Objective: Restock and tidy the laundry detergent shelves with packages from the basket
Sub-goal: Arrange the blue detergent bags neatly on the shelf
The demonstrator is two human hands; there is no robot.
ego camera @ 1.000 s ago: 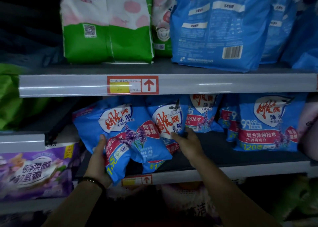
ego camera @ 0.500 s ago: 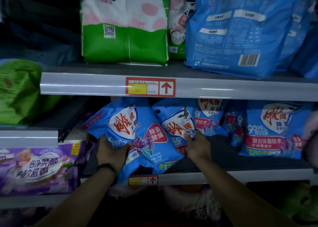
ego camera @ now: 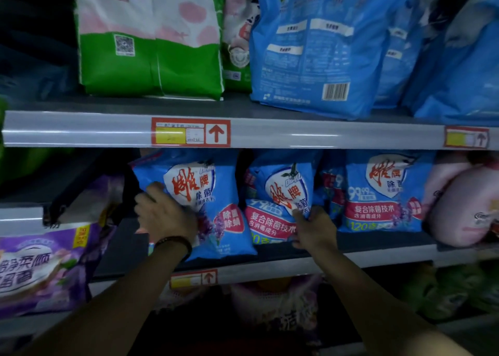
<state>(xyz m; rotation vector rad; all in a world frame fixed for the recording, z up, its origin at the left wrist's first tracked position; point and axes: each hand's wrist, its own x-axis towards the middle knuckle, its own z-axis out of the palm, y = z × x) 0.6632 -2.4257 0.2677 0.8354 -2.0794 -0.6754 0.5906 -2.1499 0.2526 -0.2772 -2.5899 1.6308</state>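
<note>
1. Head view: left hand [ego camera: 167, 215], dark wristband [ego camera: 175, 243], grips the left edge of the left blue detergent bag [ego camera: 216, 191]. The bag stands tilted at the front of the middle shelf [ego camera: 364, 250].
2. Right hand [ego camera: 314, 229] pinches the lower right corner of the middle blue bag [ego camera: 280, 191], thumb on its front. This bag is upright, just beside the left one.
3. A third blue bag [ego camera: 383, 193] stands to the right, then a pink bag [ego camera: 464, 207].
4. On the upper shelf [ego camera: 324, 137] stand a green-white bag [ego camera: 151, 67] and a large blue bag [ego camera: 310, 45]; a purple bag [ego camera: 40, 269] is at lower left.
</note>
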